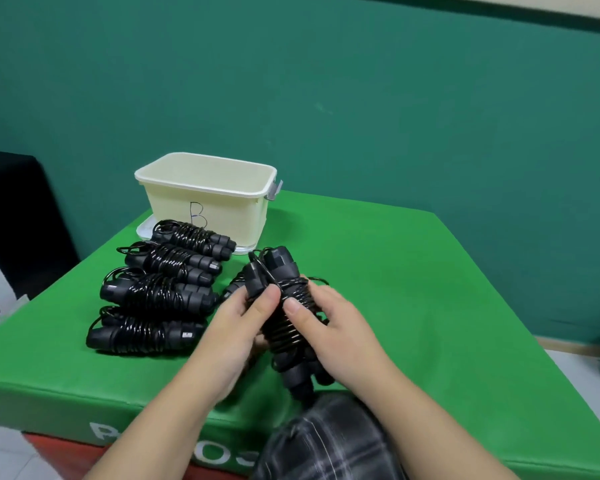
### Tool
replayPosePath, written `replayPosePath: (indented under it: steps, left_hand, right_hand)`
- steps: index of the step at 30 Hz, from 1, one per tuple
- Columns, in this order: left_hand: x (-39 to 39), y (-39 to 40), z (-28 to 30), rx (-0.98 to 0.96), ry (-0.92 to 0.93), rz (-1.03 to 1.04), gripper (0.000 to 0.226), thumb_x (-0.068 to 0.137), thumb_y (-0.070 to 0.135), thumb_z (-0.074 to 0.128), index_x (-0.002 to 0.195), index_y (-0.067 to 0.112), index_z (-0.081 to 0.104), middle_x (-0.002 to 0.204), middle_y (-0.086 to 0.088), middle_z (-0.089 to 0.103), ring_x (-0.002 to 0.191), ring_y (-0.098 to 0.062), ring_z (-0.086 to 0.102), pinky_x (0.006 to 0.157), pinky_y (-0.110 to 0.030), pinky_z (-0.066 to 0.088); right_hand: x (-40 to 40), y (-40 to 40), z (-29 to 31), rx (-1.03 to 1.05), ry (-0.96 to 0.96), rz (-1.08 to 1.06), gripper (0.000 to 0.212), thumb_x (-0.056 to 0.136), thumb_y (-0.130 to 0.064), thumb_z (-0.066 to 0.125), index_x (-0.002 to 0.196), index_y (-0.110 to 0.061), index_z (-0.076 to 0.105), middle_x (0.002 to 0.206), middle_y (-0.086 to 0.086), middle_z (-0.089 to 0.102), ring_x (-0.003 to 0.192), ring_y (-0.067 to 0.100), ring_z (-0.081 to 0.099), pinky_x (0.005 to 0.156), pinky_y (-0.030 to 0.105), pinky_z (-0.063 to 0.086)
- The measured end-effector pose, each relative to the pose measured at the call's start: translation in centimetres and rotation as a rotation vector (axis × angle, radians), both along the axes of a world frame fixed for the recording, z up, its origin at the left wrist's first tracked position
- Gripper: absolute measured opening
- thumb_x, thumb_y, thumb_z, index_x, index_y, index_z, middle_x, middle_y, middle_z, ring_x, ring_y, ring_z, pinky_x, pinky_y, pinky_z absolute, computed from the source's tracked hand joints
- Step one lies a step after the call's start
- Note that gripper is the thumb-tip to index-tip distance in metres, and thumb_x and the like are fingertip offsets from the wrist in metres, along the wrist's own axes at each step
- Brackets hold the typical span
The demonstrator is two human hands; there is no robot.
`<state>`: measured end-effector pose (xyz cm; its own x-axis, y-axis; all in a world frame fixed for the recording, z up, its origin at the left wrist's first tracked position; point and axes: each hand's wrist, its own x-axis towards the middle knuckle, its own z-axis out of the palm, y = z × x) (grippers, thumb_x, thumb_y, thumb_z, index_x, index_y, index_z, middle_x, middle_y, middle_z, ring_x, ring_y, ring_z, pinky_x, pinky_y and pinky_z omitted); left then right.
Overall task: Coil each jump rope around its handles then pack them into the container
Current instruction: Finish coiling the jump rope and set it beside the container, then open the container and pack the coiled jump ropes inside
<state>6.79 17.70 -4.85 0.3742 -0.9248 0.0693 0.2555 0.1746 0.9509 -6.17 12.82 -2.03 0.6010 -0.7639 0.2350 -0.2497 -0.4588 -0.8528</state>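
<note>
A black jump rope point(284, 327) with its cord wound round its two handles is held upright-tilted above the green table point(413, 271). My left hand point(236, 327) pinches the cord near the upper end of the handles. My right hand point(329, 327) grips the bundle from the right, thumb on the coils. Several coiled black jump ropes point(156, 292) lie in a row on the table to the left. A cream plastic container point(205, 195) marked "B" stands open at the back left.
The container sits on a clear lid point(144, 228). A dark panel point(18, 220) stands left of the table. A green wall is behind. Plaid fabric point(329, 441) covers my lap at the table's front edge.
</note>
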Motion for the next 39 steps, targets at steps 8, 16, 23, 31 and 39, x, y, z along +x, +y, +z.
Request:
replayPosePath:
  steps: [8, 16, 23, 31, 39]
  left_hand:
    - [6.3, -3.0, -3.9, 0.111, -0.354, 0.138, 0.054, 0.058, 0.061, 0.063, 0.094, 0.020, 0.066, 0.094, 0.005, 0.073, 0.090, -0.010, 0.067, 0.095, -0.042, 0.048]
    - [6.3, -3.0, -6.4, 0.018, -0.156, 0.075, 0.050, 0.060, 0.049, 0.061, 0.097, 0.016, 0.065, 0.095, 0.007, 0.073, 0.087, -0.001, 0.065, 0.076, -0.012, 0.047]
    - [6.9, -3.6, -6.4, 0.082, 0.030, 0.044, 0.053, 0.058, 0.050, 0.060, 0.098, 0.015, 0.064, 0.085, 0.004, 0.073, 0.079, -0.002, 0.065, 0.068, -0.013, 0.048]
    - [7.0, -3.8, -6.2, 0.119, 0.039, 0.058, 0.056, 0.064, 0.050, 0.057, 0.101, 0.009, 0.063, 0.085, 0.001, 0.072, 0.078, -0.004, 0.064, 0.069, -0.015, 0.049]
    - [6.7, -3.7, -5.9, 0.171, 0.005, 0.123, 0.052, 0.065, 0.049, 0.061, 0.100, 0.011, 0.063, 0.082, 0.005, 0.071, 0.076, -0.002, 0.063, 0.067, -0.013, 0.048]
  right_hand:
    - [5.1, -7.3, -0.8, -0.142, 0.215, -0.096, 0.025, 0.095, -0.021, 0.055, 0.116, -0.013, 0.067, 0.111, -0.001, 0.066, 0.095, 0.006, 0.055, 0.089, 0.015, 0.039]
    - [14.0, -15.1, 0.3, -0.365, 0.369, -0.100, 0.046, 0.095, -0.017, 0.053, 0.139, -0.009, 0.043, 0.137, 0.010, 0.048, 0.128, 0.023, 0.043, 0.111, 0.034, 0.030]
    - [21.9, -21.5, 2.9, -0.685, 0.673, -0.030, 0.081, 0.089, 0.007, 0.039, 0.150, -0.039, 0.013, 0.154, 0.001, 0.027, 0.143, 0.020, 0.020, 0.114, 0.052, 0.011]
    - [23.7, -23.1, 2.3, -0.708, 0.783, 0.073, 0.088, 0.085, 0.014, 0.026, 0.145, -0.049, 0.022, 0.106, 0.009, 0.056, 0.090, 0.027, 0.054, 0.067, 0.031, 0.037]
    - [20.7, -23.0, 2.7, -0.672, 0.800, 0.055, 0.084, 0.088, 0.013, 0.028, 0.147, -0.047, 0.021, 0.112, 0.012, 0.056, 0.097, 0.028, 0.057, 0.068, 0.033, 0.036]
